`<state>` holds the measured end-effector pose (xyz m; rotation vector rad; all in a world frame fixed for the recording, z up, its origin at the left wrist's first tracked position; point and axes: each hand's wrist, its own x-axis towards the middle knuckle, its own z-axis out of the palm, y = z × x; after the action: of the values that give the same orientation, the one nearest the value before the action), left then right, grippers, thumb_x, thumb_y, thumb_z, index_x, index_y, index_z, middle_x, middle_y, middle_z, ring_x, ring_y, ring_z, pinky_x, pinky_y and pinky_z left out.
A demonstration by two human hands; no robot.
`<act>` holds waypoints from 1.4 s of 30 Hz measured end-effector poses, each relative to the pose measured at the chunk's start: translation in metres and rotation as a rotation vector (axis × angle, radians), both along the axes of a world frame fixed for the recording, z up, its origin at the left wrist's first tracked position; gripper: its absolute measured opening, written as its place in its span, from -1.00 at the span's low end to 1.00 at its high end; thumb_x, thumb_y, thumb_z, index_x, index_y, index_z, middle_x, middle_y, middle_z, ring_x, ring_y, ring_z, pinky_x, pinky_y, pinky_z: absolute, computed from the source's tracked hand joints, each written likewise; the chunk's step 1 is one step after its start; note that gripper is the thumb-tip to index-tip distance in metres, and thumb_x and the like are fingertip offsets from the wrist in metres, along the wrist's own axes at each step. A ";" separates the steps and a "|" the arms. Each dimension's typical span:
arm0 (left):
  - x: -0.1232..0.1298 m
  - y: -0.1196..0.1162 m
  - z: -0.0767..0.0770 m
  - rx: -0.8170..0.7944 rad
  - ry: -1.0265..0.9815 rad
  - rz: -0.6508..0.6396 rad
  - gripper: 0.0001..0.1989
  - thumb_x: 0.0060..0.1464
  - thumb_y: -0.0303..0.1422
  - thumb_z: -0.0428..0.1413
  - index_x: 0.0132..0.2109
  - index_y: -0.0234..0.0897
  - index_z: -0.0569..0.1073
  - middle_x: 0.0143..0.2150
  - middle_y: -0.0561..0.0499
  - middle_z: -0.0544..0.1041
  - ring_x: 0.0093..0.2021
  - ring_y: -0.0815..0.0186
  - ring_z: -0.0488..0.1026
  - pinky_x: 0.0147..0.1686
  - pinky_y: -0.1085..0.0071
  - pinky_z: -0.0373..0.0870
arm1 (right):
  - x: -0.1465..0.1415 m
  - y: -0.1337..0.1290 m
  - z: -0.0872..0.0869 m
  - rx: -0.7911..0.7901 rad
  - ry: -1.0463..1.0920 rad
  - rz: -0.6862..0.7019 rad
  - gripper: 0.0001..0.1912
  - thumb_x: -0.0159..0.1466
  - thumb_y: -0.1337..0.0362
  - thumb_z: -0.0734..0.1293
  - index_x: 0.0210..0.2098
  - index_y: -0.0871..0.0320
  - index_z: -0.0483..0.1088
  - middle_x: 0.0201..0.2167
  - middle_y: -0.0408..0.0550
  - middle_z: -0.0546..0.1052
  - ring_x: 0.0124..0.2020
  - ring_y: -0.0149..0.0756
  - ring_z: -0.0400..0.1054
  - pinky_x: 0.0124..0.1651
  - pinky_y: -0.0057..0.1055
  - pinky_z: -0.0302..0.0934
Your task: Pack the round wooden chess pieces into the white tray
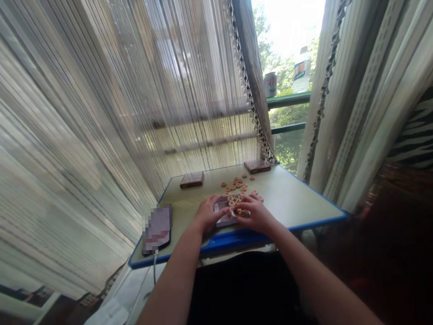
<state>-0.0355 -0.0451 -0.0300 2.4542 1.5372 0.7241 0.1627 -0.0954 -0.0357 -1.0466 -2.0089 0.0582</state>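
A shallow, pale box [223,221] lies near the front edge of the table, with round wooden game pieces [232,200] in and against its right part. My left hand [208,213] wraps around the box's left side, thumb reaching over it. From the right, my right hand [254,214] bends over the box with its fingers closed on a game piece [242,212], partly hidden under them. More loose pieces [237,184] lie scattered just beyond both hands, and a few are by the right knuckles. Markings on the pieces are too small to read.
Two flat brown boxes [192,179] [257,166] lie along the far side of the blue-edged table [303,202]. A phone [158,228] with a white cable [155,269] sits at the left edge. Curtains [185,87] hang behind; a can [270,84] and a bottle [302,70] stand by the window.
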 end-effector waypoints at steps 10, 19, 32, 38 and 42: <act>-0.001 0.002 0.001 -0.024 0.081 -0.005 -0.37 -0.08 -0.01 0.07 0.11 -0.23 0.32 0.13 -0.14 0.29 0.13 0.09 0.19 0.13 0.18 0.08 | 0.000 0.001 0.000 -0.007 -0.025 -0.010 -0.84 0.06 0.23 0.35 -0.33 0.02 0.51 -0.39 -0.08 0.41 -0.21 -0.20 0.17 -0.04 -0.24 0.13; 0.000 -0.002 0.006 -0.058 0.090 0.001 -0.39 -0.14 -0.05 0.13 0.08 -0.16 0.36 0.14 -0.12 0.28 0.14 0.04 0.18 0.13 0.14 0.07 | 0.001 0.000 -0.001 0.013 -0.051 -0.015 -0.79 0.07 0.21 0.35 -0.28 0.03 0.51 -0.36 -0.06 0.42 -0.18 -0.19 0.17 -0.02 -0.24 0.13; 0.000 0.000 0.005 -0.053 0.057 -0.002 -0.40 -0.19 -0.10 0.19 0.04 -0.22 0.40 0.12 -0.15 0.29 0.13 0.04 0.19 0.13 0.17 0.09 | 0.004 -0.003 0.000 0.028 -0.045 0.002 -0.86 0.09 0.23 0.34 -0.33 0.02 0.51 -0.35 -0.07 0.43 -0.19 -0.21 0.17 -0.02 -0.21 0.10; -0.001 0.004 0.002 -0.020 -0.011 -0.011 -0.47 -0.16 -0.17 0.17 -0.01 -0.28 0.39 0.02 -0.11 0.39 0.04 0.13 0.29 0.07 0.24 0.17 | 0.004 -0.006 0.001 -0.005 -0.043 0.033 -0.81 0.11 0.20 0.33 -0.26 0.01 0.48 -0.30 -0.06 0.44 -0.17 -0.21 0.20 -0.04 -0.22 0.13; -0.002 0.002 0.001 -0.035 -0.062 0.000 -0.44 -0.14 -0.15 0.14 0.03 -0.30 0.35 0.03 -0.12 0.40 0.04 0.12 0.29 0.07 0.22 0.18 | 0.014 0.002 -0.002 -0.032 0.063 -0.120 -0.75 0.16 0.15 0.27 -0.22 0.08 0.46 -0.24 -0.01 0.44 -0.12 -0.18 0.24 0.03 -0.19 0.12</act>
<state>-0.0378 -0.0434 -0.0285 2.3834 1.5147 0.7600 0.1772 -0.0930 -0.0373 -1.1696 -1.8905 0.0587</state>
